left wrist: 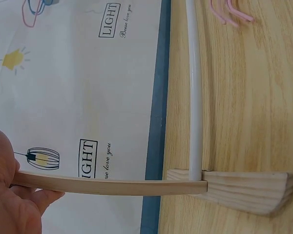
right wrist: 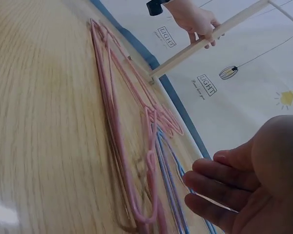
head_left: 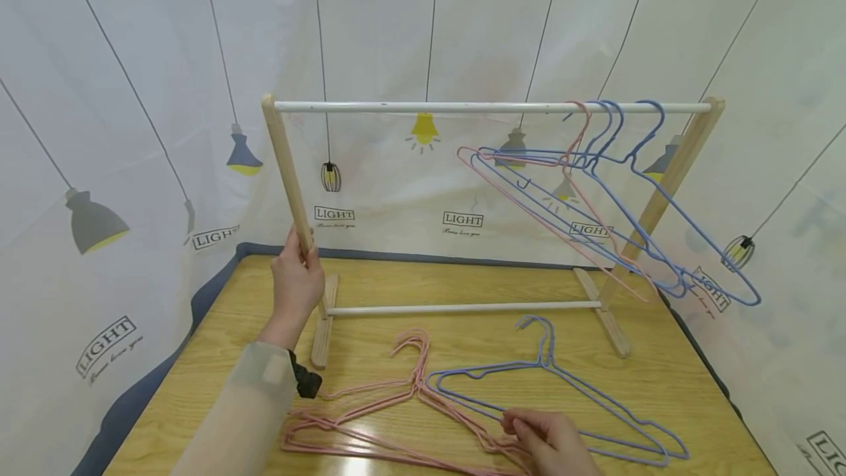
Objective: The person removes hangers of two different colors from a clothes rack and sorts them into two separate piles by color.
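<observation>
My left hand (head_left: 297,281) grips the left wooden post (head_left: 287,171) of a small clothes rack, with fingers wrapped around it partway up. The left wrist view shows this hand (left wrist: 14,195) at the post too. Low over the table, my right hand (head_left: 551,439) hovers with loosely bent fingers and nothing in them. It is beside pink hangers (head_left: 418,382) and blue hangers (head_left: 545,363), which lie flat with their hooks toward the rack. On the rack's white top rail (head_left: 423,106) hang a pink hanger (head_left: 585,123) and several blue hangers (head_left: 662,120), bunched at the right end.
A white lower bar (head_left: 463,308) joins the rack's two wooden feet (head_left: 322,340) on the wooden table (head_left: 198,388). Behind and around the table hangs a white cloth (head_left: 396,35) printed with lamps. A dark blue border runs along the table's back edge.
</observation>
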Motion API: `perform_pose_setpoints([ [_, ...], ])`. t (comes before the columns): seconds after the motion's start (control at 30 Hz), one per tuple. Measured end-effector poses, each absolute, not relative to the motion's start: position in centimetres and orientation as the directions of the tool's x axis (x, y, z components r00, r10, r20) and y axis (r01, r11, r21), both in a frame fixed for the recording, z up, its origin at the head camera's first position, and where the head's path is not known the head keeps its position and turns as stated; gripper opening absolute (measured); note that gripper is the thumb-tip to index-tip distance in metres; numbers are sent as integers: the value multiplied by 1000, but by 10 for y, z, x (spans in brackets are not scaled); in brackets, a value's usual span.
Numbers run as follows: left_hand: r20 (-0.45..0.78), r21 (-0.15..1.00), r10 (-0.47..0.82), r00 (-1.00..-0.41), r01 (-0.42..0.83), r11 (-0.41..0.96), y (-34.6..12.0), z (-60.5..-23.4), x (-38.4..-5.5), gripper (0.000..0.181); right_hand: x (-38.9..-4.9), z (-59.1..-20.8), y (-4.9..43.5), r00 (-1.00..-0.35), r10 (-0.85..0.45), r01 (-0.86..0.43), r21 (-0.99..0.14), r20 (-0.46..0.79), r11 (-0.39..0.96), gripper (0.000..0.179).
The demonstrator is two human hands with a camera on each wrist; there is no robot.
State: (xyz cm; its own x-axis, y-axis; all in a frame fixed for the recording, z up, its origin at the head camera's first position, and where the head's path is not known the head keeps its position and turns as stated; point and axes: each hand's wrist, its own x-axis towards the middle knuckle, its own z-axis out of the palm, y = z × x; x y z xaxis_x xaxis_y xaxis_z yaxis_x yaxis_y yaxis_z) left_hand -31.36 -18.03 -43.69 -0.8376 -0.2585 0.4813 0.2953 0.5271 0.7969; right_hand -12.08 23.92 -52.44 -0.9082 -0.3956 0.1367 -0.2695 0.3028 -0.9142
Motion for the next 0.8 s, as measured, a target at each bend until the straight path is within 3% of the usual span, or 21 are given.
perform_pose_setpoints([
  [0.2, 471, 804, -266, -841, 284, 523, -179, -435, -313, 42, -120, -517, 242, -921, -313, -316, -914, 231, 256, 27],
  [0.37, 468, 804, -269, -842, 280, 524, -179, -435, -312, 43, -121, -493, 246, -948, -129, -313, -925, 290, 216, 24],
  [0.53, 474, 802, -265, -840, 287, 524, -179, -436, -311, 42, -129, -462, 265, -931, 27, -347, -909, 363, 230, 23],
  [0.67, 478, 800, -264, -838, 291, 525, -179, -436, -311, 41, -139, -442, 287, -936, 147, -280, -930, 320, 238, 29],
  [0.8, 487, 795, -266, -832, 296, 530, -179, -436, -311, 37, -147, -429, 310, -957, 224, -128, -961, 184, 245, 41],
])
